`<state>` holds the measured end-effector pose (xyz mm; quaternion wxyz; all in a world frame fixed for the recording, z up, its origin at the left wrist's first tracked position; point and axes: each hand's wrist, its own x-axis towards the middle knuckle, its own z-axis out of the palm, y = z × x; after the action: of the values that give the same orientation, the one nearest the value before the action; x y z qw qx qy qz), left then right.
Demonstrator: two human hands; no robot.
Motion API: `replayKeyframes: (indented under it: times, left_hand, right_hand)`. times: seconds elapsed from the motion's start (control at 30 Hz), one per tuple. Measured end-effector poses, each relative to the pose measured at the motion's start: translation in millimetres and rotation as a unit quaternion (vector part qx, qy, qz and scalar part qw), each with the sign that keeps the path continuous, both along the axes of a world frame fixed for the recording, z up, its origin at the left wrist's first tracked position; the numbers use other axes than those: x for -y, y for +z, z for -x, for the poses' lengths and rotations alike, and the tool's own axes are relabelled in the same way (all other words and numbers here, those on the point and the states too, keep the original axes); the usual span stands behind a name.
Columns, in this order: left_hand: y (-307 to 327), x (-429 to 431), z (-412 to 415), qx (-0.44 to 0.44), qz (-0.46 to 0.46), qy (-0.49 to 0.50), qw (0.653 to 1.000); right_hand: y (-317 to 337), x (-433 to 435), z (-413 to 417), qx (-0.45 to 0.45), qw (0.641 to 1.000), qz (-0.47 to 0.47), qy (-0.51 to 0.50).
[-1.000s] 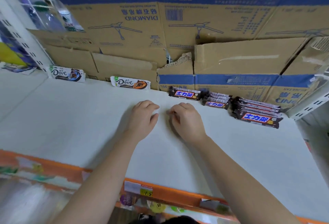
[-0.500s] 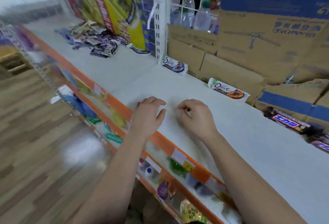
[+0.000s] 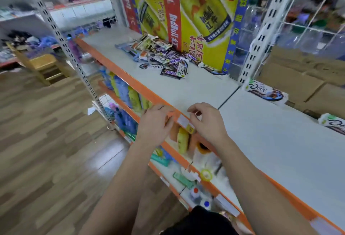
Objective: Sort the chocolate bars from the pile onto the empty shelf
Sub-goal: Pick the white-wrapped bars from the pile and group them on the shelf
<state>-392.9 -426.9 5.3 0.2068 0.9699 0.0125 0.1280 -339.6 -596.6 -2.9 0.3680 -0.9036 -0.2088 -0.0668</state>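
Note:
A pile of chocolate bars (image 3: pixel 164 57), Snickers and Dove wrappers mixed, lies on the left shelf section against a yellow carton. On the white shelf (image 3: pixel 280 141) to the right, one Dove bar (image 3: pixel 265 91) lies at the back by the upright, and a second Dove bar (image 3: pixel 334 123) sits at the right edge of view. My left hand (image 3: pixel 155 122) hovers over the orange front edge, fingers loosely curled, holding nothing. My right hand (image 3: pixel 209 121) is beside it above the shelf, also loosely curled and empty. Both hands are well short of the pile.
A yellow Red Bull carton (image 3: pixel 196 16) stands behind the pile. A white perforated upright (image 3: pixel 261 35) divides the two shelf sections. Cardboard boxes (image 3: pixel 302 74) line the back at right. Lower shelves hold packets and small goods. Wooden floor lies to the left.
The view has swung left from the Snickers stacks to the pile. Both hands have drawn back from the middle of the shelf to its front edge, still empty.

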Motion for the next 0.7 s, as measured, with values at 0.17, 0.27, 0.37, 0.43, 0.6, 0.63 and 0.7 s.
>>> replayKeyframes:
  times: [0.17,0.27,0.37,0.43,0.6,0.63,0.7]
  left_hand:
    - [-11.4,-44.8,-26.9,-0.01,0.021,-0.004,1.0]
    - [-15.8,-68.2,-51.3,-0.025,0.019,-0.017,0.999]
    - [-15.0,-93.7,-83.8,-0.033,0.01,-0.025,0.999]
    - [-12.8,-111.9,-108.2,-0.035,0.007,-0.026,0.999]
    - [-7.4,-148.1,-162.7,-0.03,0.008,-0.037,0.999]
    - [-7.2,-152.8,-171.8,-0.027,0.007,-0.04,0.999]
    - [-8.1,-159.1,-188.3,-0.028,0.009,-0.048,0.998]
  right_hand:
    - [-3.1,-44.3,-34.4,-0.01,1.0,-0.001,-0.004]
    - [-5.3,-67.9,-59.9,-0.012,1.0,-0.003,-0.019]
    - [-5.6,-90.7,-92.6,-0.007,0.999,-0.001,-0.033]
    - [-5.5,-104.2,-117.5,0.0,0.999,-0.005,-0.045]
    - [-7.6,-129.5,-176.6,0.001,0.997,0.046,-0.064]
    - [-8.1,-133.1,-186.3,-0.003,0.995,0.079,-0.058]
    - [-9.3,-137.1,-200.8,-0.016,0.989,0.134,-0.056]
